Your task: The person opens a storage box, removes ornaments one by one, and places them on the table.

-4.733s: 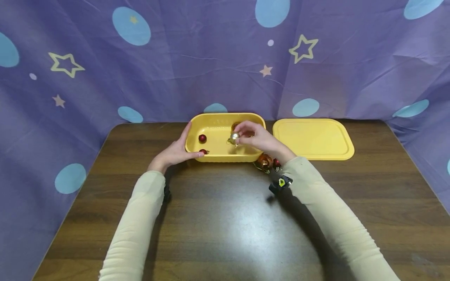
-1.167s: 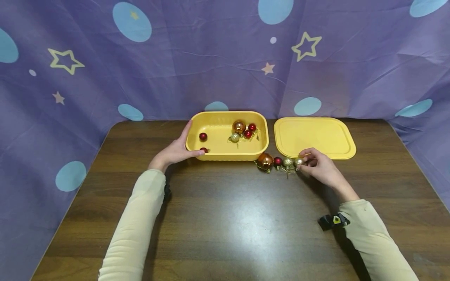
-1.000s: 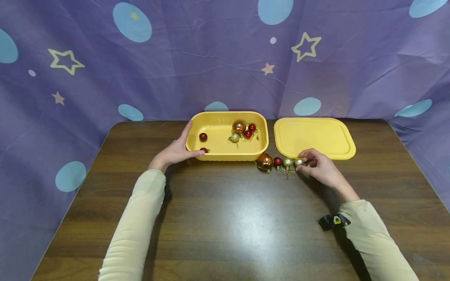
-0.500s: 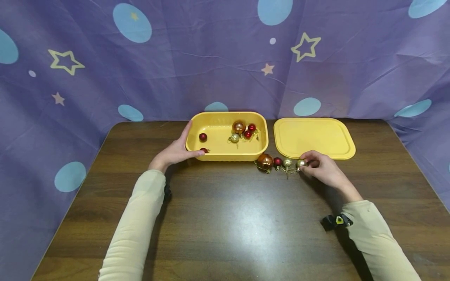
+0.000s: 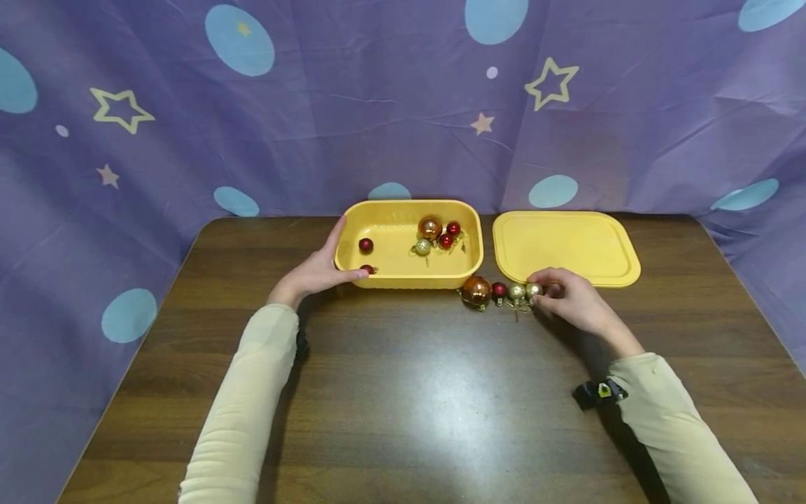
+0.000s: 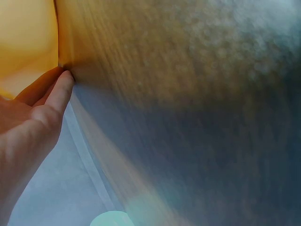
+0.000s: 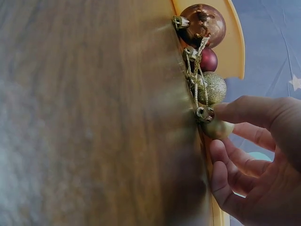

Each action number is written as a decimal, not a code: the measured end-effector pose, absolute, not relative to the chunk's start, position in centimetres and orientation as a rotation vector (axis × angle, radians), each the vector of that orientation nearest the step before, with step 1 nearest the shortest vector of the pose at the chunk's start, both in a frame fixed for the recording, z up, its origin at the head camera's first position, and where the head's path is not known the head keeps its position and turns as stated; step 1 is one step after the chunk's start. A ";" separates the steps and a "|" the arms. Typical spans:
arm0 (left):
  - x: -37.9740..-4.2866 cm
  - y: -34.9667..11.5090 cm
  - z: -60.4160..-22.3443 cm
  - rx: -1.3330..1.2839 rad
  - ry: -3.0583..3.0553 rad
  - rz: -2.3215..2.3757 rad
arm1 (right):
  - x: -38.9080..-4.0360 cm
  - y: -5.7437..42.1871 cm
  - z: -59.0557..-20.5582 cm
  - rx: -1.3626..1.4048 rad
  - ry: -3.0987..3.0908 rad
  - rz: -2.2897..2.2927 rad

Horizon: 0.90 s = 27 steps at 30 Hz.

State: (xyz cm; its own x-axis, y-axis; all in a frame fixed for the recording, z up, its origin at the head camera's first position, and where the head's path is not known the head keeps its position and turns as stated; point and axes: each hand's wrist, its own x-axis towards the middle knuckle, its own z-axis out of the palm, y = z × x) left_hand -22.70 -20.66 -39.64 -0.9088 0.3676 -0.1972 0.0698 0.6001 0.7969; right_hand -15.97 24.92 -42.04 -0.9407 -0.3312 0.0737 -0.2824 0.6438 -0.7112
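Note:
My left hand [image 5: 315,269] grips the left end of a yellow plastic box [image 5: 390,282], its thumb over the near rim. Inside lie a copper Christmas bauble [image 5: 430,227], a gold glitter bauble [image 5: 422,247] and several small red baubles [image 5: 366,245]. Right of the box's near corner, a row runs along the table: a large copper bauble [image 7: 205,26], a dark red bauble [image 7: 208,60], a glitter gold bauble [image 7: 212,88] and a smooth gold bauble [image 7: 218,128]. My right hand [image 5: 576,301] pinches the smooth gold one between thumb and fingers, against the glitter one.
A yellow lid [image 5: 567,248] lies flat right of the box, just behind the row. Both are near the back edge of the brown wooden table [image 5: 403,392]. A purple curtain [image 5: 378,105] hangs behind and at the sides.
From over the box, my right hand has brought the smooth gold bauble to the row's right end. It shifted slightly right, then back left against the glitter bauble. My left hand stays put.

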 end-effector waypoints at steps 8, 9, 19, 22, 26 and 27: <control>-23.0 -20.7 -39.8 0.379 2.471 1.264 | -15.8 25.1 -41.7 -0.537 2.786 -1.184; -22.9 -20.7 -39.7 0.377 2.476 1.258 | -15.8 25.1 -41.7 -0.537 2.788 -1.186; -22.9 -20.6 -39.7 0.379 2.501 1.224 | -16.1 25.1 -42.0 -0.553 2.860 -1.236; -23.0 -20.7 -39.9 0.380 2.499 1.229 | -16.2 25.1 -42.0 -0.588 2.901 -1.189; -22.9 -20.8 -39.9 0.375 2.492 1.235 | -16.3 25.0 -42.0 -0.592 2.904 -1.139; -22.9 -20.7 -39.9 0.375 2.491 1.235 | -16.3 24.9 -42.1 -0.586 2.901 -1.136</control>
State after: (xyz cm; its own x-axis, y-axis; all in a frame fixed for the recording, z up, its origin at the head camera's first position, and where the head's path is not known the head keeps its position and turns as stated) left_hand -22.91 -20.75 -39.94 -0.9093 0.3759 -0.1786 0.0854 0.5884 0.8040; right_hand -16.34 24.93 -42.08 -0.9313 -0.3281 0.1586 -0.3485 0.6749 -0.6504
